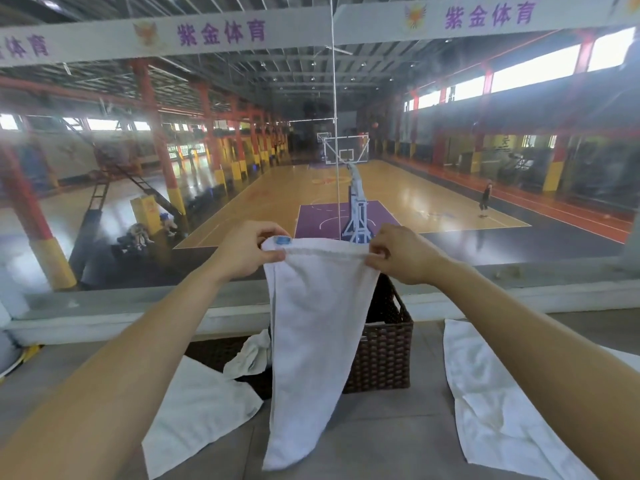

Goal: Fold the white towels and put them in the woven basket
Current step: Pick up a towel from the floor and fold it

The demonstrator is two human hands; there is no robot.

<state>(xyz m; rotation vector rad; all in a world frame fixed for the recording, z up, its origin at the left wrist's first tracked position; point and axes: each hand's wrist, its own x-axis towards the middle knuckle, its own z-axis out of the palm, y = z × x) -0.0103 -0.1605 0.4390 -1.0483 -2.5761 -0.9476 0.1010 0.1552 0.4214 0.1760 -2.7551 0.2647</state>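
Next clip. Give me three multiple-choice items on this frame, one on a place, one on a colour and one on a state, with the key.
1. Where does the basket stand relative to the held towel?
A. behind it
B. in front of it
C. on top of it

2. What colour is the tag on the held towel?
A. red
B. blue
C. yellow

3. What state is the held towel in?
A. folded inside the basket
B. lying flat
C. hanging from the left hand and right hand

Key:
1 A, the towel covers part of the basket's front.
2 B, the tag by the left hand is plainly blue.
3 C, both hands pinch its top edge and the rest hangs down.
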